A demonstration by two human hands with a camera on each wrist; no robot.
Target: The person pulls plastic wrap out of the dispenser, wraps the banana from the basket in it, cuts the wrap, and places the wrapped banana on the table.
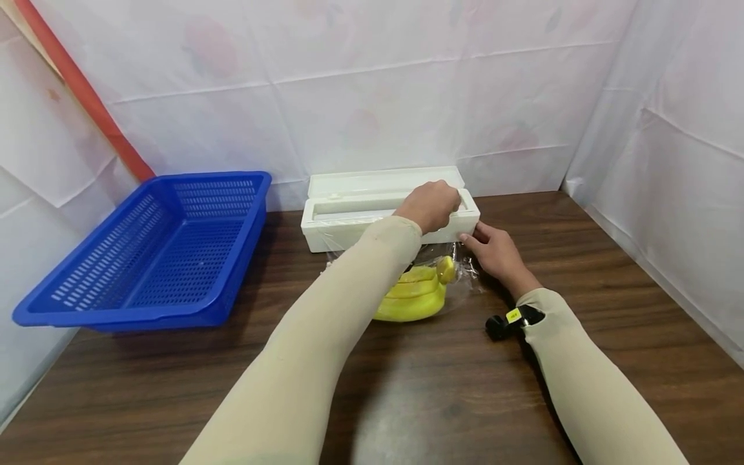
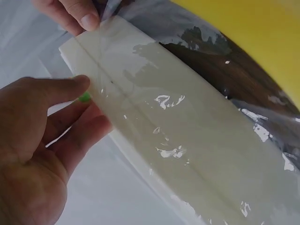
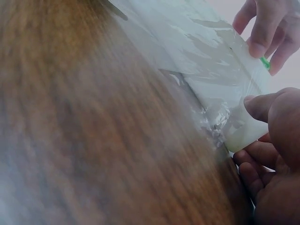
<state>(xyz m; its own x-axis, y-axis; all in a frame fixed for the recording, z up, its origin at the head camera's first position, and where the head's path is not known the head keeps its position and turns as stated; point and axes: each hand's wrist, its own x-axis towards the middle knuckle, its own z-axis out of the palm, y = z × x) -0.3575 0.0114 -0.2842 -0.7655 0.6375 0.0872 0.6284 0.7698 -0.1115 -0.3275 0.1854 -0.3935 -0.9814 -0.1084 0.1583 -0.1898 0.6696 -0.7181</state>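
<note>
A long white cling film box [image 1: 331,236] lies along the back of the table, its lid [image 1: 383,181] raised behind it. Clear cling film [image 2: 164,126] stretches from the box over a yellow bunch of bananas [image 1: 413,303], partly hidden by the left sleeve. My left hand [image 1: 430,205] reaches across to the box's right part and pinches a small green piece [image 2: 84,97] at its edge, mostly covered by the fingers. With the thumb on its front, my right hand [image 1: 501,257] grips the box's right end; the film lies by that thumb [image 3: 258,105].
On the left stands a blue plastic basket [image 1: 232,284] with slotted walls. White patterned sheeting [image 1: 372,97] hangs behind the wooden table [image 1: 453,400] and along its sides. A red strip [image 1: 87,90] slants down behind the basket. A black wrist camera [image 1: 500,326] sits beneath the right wrist.
</note>
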